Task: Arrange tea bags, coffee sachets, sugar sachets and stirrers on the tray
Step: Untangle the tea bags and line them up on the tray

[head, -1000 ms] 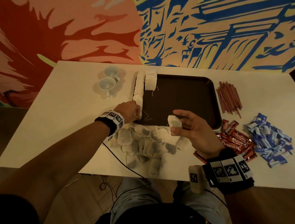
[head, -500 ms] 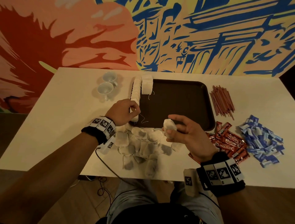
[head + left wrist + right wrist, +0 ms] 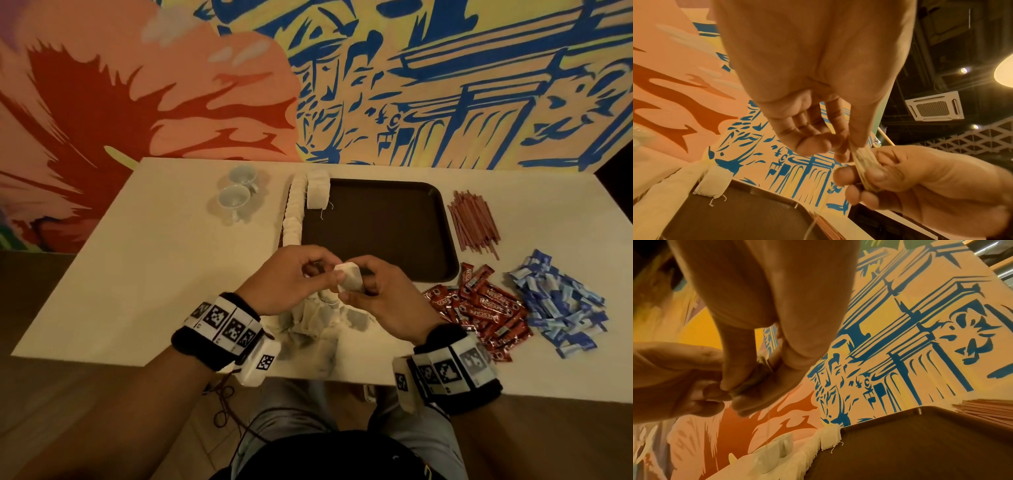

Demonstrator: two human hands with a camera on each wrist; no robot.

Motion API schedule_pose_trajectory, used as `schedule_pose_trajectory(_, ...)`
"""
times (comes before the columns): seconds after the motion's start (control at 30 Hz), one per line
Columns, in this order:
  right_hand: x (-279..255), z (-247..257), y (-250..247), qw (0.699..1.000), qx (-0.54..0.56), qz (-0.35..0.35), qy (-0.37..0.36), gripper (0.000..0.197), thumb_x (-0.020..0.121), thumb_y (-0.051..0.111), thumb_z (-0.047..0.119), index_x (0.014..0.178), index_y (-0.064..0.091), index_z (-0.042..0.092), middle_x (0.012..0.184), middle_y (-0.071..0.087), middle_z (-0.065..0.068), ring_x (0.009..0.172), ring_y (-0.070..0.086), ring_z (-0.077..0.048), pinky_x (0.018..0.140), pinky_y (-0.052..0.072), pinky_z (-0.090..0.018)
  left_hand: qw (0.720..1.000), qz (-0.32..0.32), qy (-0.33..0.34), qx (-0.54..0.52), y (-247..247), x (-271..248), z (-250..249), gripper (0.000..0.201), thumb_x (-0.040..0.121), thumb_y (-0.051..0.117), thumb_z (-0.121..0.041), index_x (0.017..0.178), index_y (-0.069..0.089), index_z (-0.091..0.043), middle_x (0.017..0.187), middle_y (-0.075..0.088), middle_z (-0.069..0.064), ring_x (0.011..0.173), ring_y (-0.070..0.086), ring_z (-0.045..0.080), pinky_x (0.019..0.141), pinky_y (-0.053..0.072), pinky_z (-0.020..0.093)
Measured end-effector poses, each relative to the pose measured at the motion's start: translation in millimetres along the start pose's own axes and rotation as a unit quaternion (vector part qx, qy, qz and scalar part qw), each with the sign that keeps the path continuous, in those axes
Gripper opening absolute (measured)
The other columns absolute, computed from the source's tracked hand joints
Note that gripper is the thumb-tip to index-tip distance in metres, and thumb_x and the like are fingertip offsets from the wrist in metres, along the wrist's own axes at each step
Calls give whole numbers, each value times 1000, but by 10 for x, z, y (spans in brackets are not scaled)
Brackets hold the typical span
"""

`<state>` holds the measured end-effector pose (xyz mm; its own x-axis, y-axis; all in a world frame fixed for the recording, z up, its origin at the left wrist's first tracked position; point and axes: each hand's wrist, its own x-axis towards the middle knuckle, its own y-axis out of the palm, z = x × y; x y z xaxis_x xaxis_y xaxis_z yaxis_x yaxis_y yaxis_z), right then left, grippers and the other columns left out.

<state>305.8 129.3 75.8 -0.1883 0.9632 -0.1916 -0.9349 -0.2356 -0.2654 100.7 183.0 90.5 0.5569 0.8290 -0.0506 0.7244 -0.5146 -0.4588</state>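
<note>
Holding one tea bag (image 3: 349,279) between both hands, I keep it raised above the near edge of the surface (image 3: 137,260), just off the tray's 7 o'clock corner. My right hand (image 3: 380,294) pinches the bag between thumb and curled fingers; my left hand (image 3: 291,277) meets it from the 9 o'clock side, thumb and forefinger closed on the bag's edge, as the left wrist view confirms. Directly below my hands lies the loose heap of tea bags (image 3: 315,318) on the surface. The brown tray (image 3: 376,226) sits at 12 o'clock from my hands; a row of tea bags (image 3: 294,212) stands along its left rim, with a short stack (image 3: 318,190) at its far left corner. Stirrers (image 3: 474,222) lie at 3 o'clock of the tray, coffee sachets (image 3: 479,308) at its 5 o'clock, and blue sugar sachets (image 3: 561,301) beyond those. Two cups (image 3: 236,192) stand at 10 o'clock of the tray.
</note>
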Motion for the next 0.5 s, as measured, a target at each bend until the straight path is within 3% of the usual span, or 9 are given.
schedule_pose_trajectory(0.07,-27,-17,3,1000,0,-1,-4,39,88,78,12,123,62,16,106,77,2,99,73,-9,95,58,-39,1000,-10,1,-6,41,-40,13,10,91,74,-27,101,75,-27,87,73,-7,78,65,6,76,51,22)
schedule_pose_trajectory(0.23,-86,-88,26,1000,-17,-8,-14,15,90,76,22,104,73,18,95,78,-1,88,74,-16,89,60,-48,999,-48,12,-17,84,-148,12,16,90,75,-29,105,76,-24,91,73,-5,82,67,12,75,52,24)
schedule_pose_trajectory(0.4,-92,-99,58,999,-51,-11,-12,9,90,76,23,98,74,18,84,76,-4,79,74,-18,83,61,-47,998,-48,15,-49,103,-214,-65,20,89,73,-34,108,75,-26,93,71,-7,79,63,5,69,51,19)
schedule_pose_trajectory(0.5,-103,-85,58,998,-53,-9,-12,12,88,78,23,99,76,20,86,78,-1,80,75,-15,85,61,-47,996,-69,18,-50,83,-200,-85,13,93,71,-26,102,77,-20,91,75,-6,77,65,2,68,49,17)
